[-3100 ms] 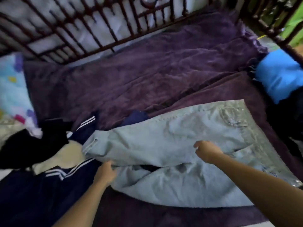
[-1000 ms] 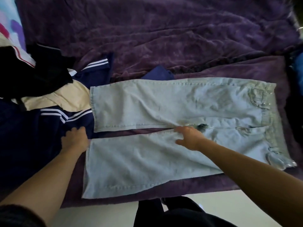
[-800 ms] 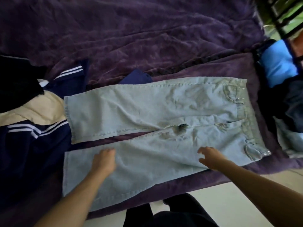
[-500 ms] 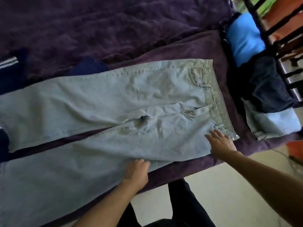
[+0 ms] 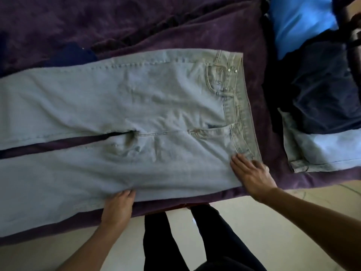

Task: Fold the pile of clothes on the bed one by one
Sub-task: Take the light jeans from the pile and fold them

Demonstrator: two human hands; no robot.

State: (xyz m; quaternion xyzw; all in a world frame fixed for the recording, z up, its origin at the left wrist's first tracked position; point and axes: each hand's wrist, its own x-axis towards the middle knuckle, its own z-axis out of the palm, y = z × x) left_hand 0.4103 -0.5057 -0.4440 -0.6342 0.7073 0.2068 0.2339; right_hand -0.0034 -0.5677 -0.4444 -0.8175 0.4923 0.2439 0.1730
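My left hand (image 5: 118, 207) curls its fingers round the near edge of the jeans (image 5: 136, 98), pinching the denim at the thigh. My right hand (image 5: 252, 173) lies flat, fingers spread, on the near corner of the waistband. The jeans lie flat across the purple bed (image 5: 195, 36), waist to my right, legs slightly apart. Farther right sits a folded stack (image 5: 322, 94) of clothes.

No text, label or number is legible on anything here.
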